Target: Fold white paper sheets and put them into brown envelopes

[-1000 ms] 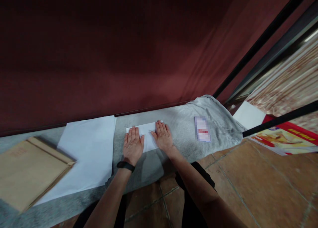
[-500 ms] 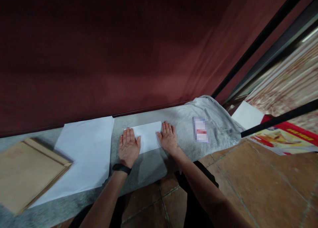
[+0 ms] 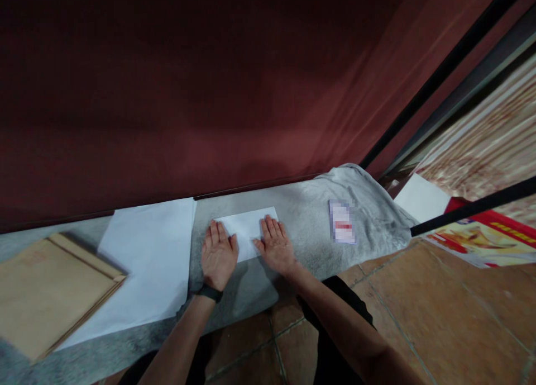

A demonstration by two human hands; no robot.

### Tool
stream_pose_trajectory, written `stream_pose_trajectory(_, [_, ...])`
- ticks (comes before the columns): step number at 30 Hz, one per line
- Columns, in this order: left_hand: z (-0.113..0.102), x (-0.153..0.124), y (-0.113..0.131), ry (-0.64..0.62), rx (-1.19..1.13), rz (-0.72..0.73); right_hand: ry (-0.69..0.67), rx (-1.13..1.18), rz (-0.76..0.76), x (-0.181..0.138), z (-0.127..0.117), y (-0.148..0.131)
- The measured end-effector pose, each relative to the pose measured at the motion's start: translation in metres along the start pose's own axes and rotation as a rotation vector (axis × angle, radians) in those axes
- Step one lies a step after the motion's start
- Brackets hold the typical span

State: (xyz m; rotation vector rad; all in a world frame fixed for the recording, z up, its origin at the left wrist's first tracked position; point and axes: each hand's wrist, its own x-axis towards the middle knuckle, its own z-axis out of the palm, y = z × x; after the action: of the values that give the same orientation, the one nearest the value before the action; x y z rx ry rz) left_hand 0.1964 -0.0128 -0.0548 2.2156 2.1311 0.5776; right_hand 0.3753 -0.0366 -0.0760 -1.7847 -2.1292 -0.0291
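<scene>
A small white piece of paper [image 3: 247, 226], seemingly folded, lies flat on the grey cloth [image 3: 301, 217] that covers a narrow bench. My left hand [image 3: 218, 253] rests flat on its left end, fingers stretched out, with a dark band on the wrist. Over the right end, my right hand [image 3: 276, 246] lies flat too, thumb spread toward the middle of the paper. Neither hand grips anything. To the left are larger white sheets [image 3: 154, 256], partly under brown envelopes [image 3: 62, 295].
A small printed packet [image 3: 342, 222], blurred out, lies on the cloth to the right. Beyond the cloth's right end are a dark metal bar [image 3: 469, 206] and a red and yellow printed box [image 3: 489, 231]. A dark red wall [image 3: 209, 122] rises behind; tiled floor [image 3: 419, 295] lies below.
My right hand has slid left and slightly nearer over the paper, from its right edge further onto it. The left hand stays flat in nearly the same place. The view has shifted slightly.
</scene>
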Motion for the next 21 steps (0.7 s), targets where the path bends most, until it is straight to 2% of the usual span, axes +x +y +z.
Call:
stream_pose_trajectory(3, [0.003,-0.006,0.006,0.036,-0.018,0.08,0.013,-0.001,0.034,0.0,-0.002,0.004])
stream_pose_trajectory(6, [0.009,-0.012,0.015,-0.022,-0.058,0.253,0.008,0.012,0.064,0.005,-0.007,0.001])
stream_pose_trajectory(8, [0.014,-0.012,0.021,-0.065,-0.063,0.302,-0.003,0.044,0.077,0.012,-0.01,-0.004])
stream_pose_trajectory(13, [0.021,0.002,0.023,-0.108,-0.034,0.293,-0.06,0.168,-0.022,0.036,-0.008,-0.022])
stream_pose_trajectory(17, [0.024,0.011,0.019,-0.084,-0.014,0.28,-0.046,0.148,0.03,0.044,0.005,-0.029])
stream_pose_trajectory(21, [0.024,0.01,0.012,-0.042,0.0,0.243,-0.002,0.079,0.061,0.042,0.012,-0.019])
